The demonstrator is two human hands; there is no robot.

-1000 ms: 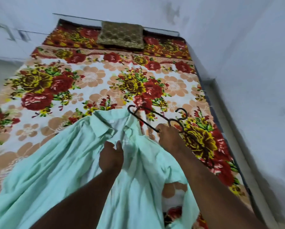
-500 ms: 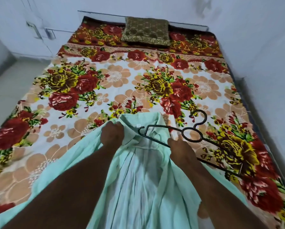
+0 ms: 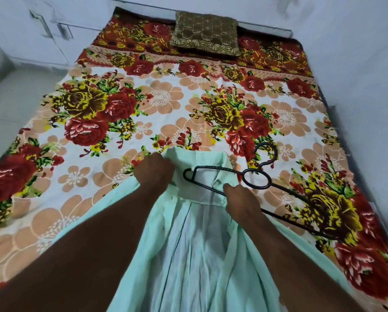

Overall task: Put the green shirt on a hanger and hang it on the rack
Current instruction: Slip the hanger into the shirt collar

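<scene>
The pale green shirt lies open on the bed, collar pointing away from me. My left hand grips the fabric at the shirt's left shoulder, beside the collar. My right hand is closed around the lower bar of a black hanger. The hanger's left end lies over the collar opening. Its hook curls up over the bedsheet and its right arm runs out past the shirt.
The bed carries a floral sheet in red, yellow and peach. A brown patterned pillow sits at its head. White walls close in on the right and far side. Floor and a white cabinet are on the left. No rack is in view.
My left hand has moved from the shirt's middle up to the left shoulder by the collar. The hanger has swung left, so its end now lies over the collar. The shirt is pulled straighter.
</scene>
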